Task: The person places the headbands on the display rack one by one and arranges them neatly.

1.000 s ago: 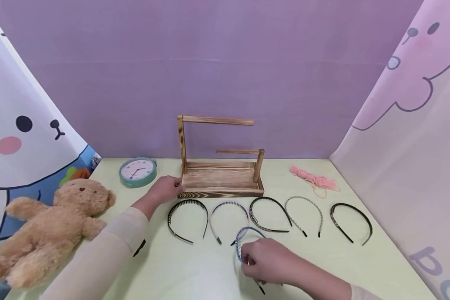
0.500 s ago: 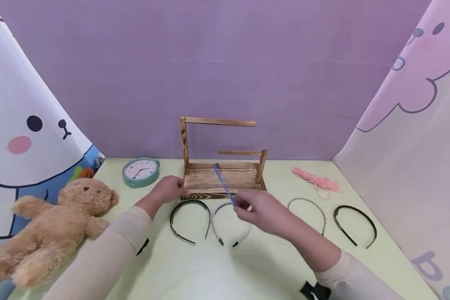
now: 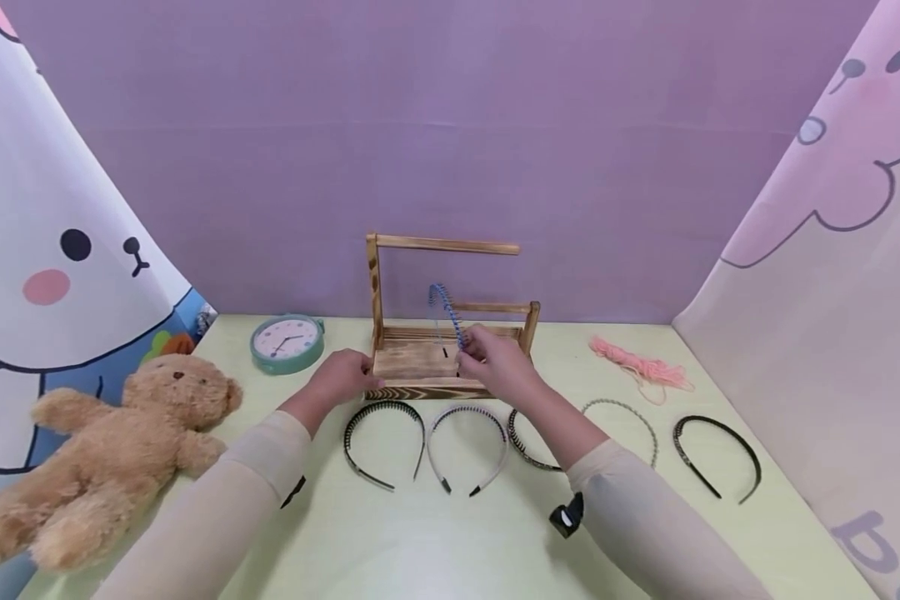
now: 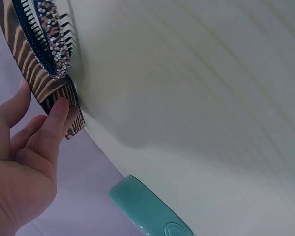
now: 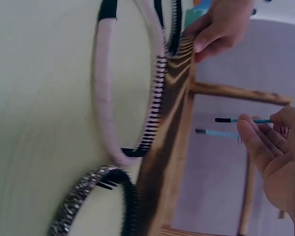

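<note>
A wooden rack [image 3: 412,360] with a shallow tray base, a tall arm at left and a low one at right stands at the back middle. My left hand [image 3: 341,379] grips its left front corner, thumb and fingers on the end of the tray [image 4: 56,88]. Over the tray, my right hand [image 3: 498,358] pinches a blue toothed headband [image 3: 450,310] near one end. The headband is held upright, its arch below the tall arm and left of the low bar's end. In the right wrist view its dark-tipped ends [image 5: 223,120] show beside the fingers.
Several headbands lie along the rack's front: a black toothed one [image 3: 382,406], a pale pink one [image 3: 465,409], a sparkly one partly behind my right arm, a beaded one [image 3: 630,406] and a black one [image 3: 735,435]. Around them are a clock [image 3: 288,343], teddy bear [image 3: 120,467] and pink cord [image 3: 641,367].
My right hand has lifted the blue headband from the front of the table and carried it forward over the rack's tray, turning it upright. My left hand keeps its grip on the rack corner.
</note>
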Action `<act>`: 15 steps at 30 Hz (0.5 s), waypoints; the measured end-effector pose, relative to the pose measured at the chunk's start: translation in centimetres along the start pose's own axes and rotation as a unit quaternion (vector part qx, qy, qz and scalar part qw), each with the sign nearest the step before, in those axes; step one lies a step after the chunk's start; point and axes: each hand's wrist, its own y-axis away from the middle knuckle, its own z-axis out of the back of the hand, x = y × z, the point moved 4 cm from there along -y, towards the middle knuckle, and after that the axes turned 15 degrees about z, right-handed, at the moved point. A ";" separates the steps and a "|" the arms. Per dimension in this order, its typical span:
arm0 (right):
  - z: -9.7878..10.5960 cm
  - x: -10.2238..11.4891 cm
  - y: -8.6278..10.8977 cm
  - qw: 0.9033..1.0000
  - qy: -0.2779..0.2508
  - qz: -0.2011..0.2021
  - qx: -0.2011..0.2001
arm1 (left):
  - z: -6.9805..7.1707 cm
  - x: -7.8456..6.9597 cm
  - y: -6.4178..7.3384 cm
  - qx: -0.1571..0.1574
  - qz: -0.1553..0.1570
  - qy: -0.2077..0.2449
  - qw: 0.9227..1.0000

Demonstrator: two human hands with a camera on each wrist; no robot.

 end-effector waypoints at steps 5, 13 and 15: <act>-0.5 -2.6 -0.2 0.999 0.015 -0.033 -0.013 | -0.2 -0.3 0.0 -0.002 -0.001 -0.003 1.000; 0.5 -5.3 0.8 0.997 0.039 -0.057 -0.044 | -0.1 0.0 -0.1 -0.011 0.000 -0.004 1.000; 0.8 -6.0 1.2 0.996 0.042 -0.067 -0.045 | 0.0 0.2 -0.2 -0.014 -0.001 -0.005 1.000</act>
